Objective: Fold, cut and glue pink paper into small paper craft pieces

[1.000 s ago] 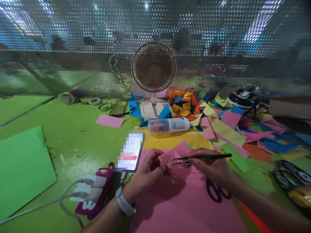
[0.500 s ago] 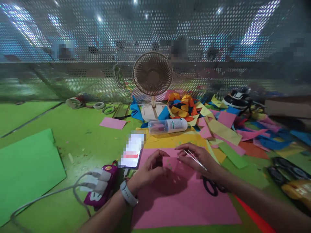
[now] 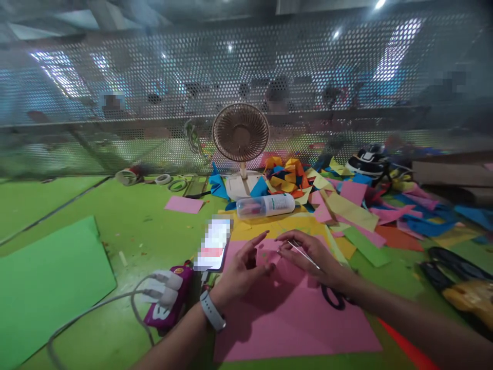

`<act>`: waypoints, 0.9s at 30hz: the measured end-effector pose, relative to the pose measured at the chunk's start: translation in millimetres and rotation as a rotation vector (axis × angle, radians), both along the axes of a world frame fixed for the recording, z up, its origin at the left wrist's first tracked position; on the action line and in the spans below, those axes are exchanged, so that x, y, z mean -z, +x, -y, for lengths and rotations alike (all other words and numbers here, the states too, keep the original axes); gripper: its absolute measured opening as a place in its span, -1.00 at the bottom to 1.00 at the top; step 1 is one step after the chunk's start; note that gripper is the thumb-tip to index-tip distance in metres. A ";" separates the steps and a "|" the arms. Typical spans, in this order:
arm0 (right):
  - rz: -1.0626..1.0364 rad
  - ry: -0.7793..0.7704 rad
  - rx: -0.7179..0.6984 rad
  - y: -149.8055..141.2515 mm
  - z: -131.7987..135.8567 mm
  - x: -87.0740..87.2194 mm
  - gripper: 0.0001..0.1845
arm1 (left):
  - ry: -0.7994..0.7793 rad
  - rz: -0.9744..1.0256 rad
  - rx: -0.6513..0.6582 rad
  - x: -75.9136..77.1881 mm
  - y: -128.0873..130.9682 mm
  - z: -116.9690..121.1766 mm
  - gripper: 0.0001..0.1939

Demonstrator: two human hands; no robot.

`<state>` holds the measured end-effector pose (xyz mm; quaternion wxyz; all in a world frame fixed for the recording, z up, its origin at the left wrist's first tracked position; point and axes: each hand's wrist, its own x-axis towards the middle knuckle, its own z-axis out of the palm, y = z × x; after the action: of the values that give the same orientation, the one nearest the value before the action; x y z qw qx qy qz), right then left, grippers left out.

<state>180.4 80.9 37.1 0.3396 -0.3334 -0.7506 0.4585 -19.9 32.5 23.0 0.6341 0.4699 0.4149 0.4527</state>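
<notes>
Over a large pink sheet of paper [image 3: 300,329], my left hand [image 3: 246,272] hovers with its thumb and index finger apart. Nothing shows between them. My right hand [image 3: 311,257] faces it, fingers bent around slim silver tweezers [image 3: 304,253]; whether the fingertips also pinch something small cannot be made out. Tiny green specks lie on the pink paper between the hands. Scissors with black handles [image 3: 333,298] lie partly hidden beneath my right wrist.
A phone [image 3: 213,244] and a purple power strip [image 3: 169,303] with cables lie left of my hands. Ahead are a clear bottle [image 3: 265,205], a small fan [image 3: 241,132] and a perforated screen. Coloured paper scraps [image 3: 350,210] pile up at right; a green sheet [image 3: 57,277] is far left.
My left hand's thumb and index finger have spread apart, leaving the small pink paper they were near. My right hand keeps the tweezers. The camera view has tilted up slightly.
</notes>
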 end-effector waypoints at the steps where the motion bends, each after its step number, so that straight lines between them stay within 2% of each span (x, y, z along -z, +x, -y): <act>1: -0.002 -0.007 0.000 0.1 0.2 -1.0 -0.71 | 0.002 0.012 0.007 -0.8 0.4 0.1 -0.22; 6: -0.054 -0.035 0.051 0.2 -2.8 -4.1 -0.71 | 0.023 0.075 -0.051 -2.1 1.9 -2.1 -0.09; 8: -0.082 -0.053 0.063 0.4 -4.1 -4.8 -0.69 | -0.003 0.106 -0.078 -1.8 2.3 -2.7 -0.10; 10: -0.103 -0.069 0.061 0.9 -4.5 -4.4 -0.69 | -0.069 0.098 -0.056 -2.1 3.9 -1.6 -0.26; 13: -0.106 -0.053 0.048 1.6 -4.2 -0.1 -0.70 | -0.150 0.043 0.096 -3.1 10.1 3.3 -0.58; 16: -0.079 0.007 0.029 0.3 -3.7 6.9 -0.69 | -0.182 0.042 0.156 -1.2 18.6 9.2 -0.69; 20: -0.063 0.082 -0.041 -3.7 -1.9 9.0 -0.71 | -0.220 0.111 0.020 7.1 25.4 13.1 -0.66; 24: -0.023 0.127 -0.092 4.5 -2.7 -5.0 -0.69 | -0.262 0.130 -0.084 12.6 25.3 13.3 -0.62; 27: 0.089 0.227 -0.058 24.6 -5.8 -15.4 -0.68 | -0.283 0.144 -0.160 12.7 22.9 12.1 -0.64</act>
<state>205.0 86.7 52.5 0.3282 -0.2911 -0.8212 0.3649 3.0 20.4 10.3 0.6838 0.3079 0.4642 0.4714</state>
